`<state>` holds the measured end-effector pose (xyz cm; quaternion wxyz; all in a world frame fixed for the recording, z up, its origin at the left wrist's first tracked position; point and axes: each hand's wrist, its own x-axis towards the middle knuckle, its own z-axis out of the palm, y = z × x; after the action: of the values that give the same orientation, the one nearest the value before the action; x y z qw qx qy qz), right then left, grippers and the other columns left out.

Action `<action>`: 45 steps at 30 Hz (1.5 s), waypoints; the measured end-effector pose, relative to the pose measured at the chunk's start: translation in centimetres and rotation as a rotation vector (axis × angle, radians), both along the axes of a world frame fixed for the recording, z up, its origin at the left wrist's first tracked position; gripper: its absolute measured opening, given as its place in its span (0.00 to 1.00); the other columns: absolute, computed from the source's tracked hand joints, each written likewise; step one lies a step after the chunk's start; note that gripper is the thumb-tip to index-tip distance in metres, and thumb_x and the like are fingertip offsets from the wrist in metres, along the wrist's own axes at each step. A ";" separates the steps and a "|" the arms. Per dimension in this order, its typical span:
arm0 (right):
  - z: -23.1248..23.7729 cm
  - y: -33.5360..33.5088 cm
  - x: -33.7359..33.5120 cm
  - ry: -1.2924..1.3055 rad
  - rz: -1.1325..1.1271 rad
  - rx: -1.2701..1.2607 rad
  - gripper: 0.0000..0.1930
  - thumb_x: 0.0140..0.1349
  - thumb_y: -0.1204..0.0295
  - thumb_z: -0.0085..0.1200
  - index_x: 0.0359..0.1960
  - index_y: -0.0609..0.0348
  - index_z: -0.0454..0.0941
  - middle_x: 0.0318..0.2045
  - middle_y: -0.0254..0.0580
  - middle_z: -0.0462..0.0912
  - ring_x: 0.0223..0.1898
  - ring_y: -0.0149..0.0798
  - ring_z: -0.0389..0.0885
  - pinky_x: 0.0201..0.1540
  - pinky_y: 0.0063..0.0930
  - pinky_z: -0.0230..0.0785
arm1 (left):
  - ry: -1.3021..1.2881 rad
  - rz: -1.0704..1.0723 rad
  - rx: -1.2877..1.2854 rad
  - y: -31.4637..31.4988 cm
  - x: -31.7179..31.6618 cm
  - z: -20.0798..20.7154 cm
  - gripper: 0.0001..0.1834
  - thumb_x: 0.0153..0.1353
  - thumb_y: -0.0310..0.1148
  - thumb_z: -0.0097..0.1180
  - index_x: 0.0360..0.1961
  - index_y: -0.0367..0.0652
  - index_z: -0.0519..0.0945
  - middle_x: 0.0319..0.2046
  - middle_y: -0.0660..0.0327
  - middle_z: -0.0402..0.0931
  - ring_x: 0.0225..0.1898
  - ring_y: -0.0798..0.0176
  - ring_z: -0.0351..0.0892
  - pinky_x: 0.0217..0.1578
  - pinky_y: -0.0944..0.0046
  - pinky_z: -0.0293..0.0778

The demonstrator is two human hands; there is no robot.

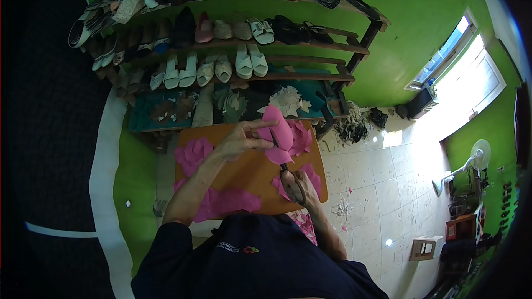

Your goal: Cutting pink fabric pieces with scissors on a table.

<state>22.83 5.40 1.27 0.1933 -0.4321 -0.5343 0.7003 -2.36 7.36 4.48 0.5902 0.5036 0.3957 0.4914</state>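
Observation:
Over the middle of the orange-brown table [235,173], my left hand [237,142] grips a curved pink sheet [284,134], which looks thin and flexible. My right hand [300,186] is closed around a pair of scissors [284,167], and their dark blades point away from me at the lower part of the sheet. The blades are partly hidden by the pink material. Cut pink pieces lie in a pile [194,154] at the table's left and another pile [301,137] at its far right. A larger pink sheet [237,201] rests along the near edge.
Beyond the table stands a wooden rack [327,76] with shoes, sandals and stacked cut pieces. Scraps [342,207] litter the tiled floor at the right, with a heap of offcuts [352,126] by the rack. A white fan [480,154] stands further right.

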 end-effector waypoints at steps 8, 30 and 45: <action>-0.4 -0.4 -0.2 0.026 -0.030 0.046 0.27 0.60 0.42 0.59 0.24 0.54 0.70 0.13 0.22 0.65 0.11 0.21 0.62 0.13 0.20 0.54 | -0.066 0.095 -0.027 -0.3 0.6 0.1 0.29 0.55 0.21 0.66 0.60 0.43 0.78 0.40 0.62 0.84 0.30 0.73 0.80 0.34 0.71 0.75; -0.5 -1.1 -0.8 -0.033 -0.093 0.062 0.27 0.61 0.43 0.59 0.21 0.53 0.69 0.12 0.24 0.64 0.10 0.22 0.63 0.12 0.22 0.54 | -0.238 0.193 -0.030 -1.0 2.0 -1.8 0.31 0.57 0.18 0.63 0.64 0.37 0.71 0.44 0.49 0.83 0.39 0.62 0.87 0.45 0.65 0.84; -0.6 -1.7 -0.5 -0.106 -0.068 0.165 0.32 0.59 0.37 0.58 0.17 0.54 0.66 0.12 0.27 0.65 0.11 0.25 0.65 0.14 0.23 0.61 | -0.175 0.124 -0.056 -0.3 -0.1 -2.3 0.29 0.55 0.17 0.64 0.60 0.41 0.77 0.47 0.56 0.83 0.44 0.68 0.84 0.48 0.68 0.80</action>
<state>22.31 3.69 0.67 0.2232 -0.4692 -0.5848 0.6230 -2.49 7.09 2.14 0.6049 0.4168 0.3866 0.5576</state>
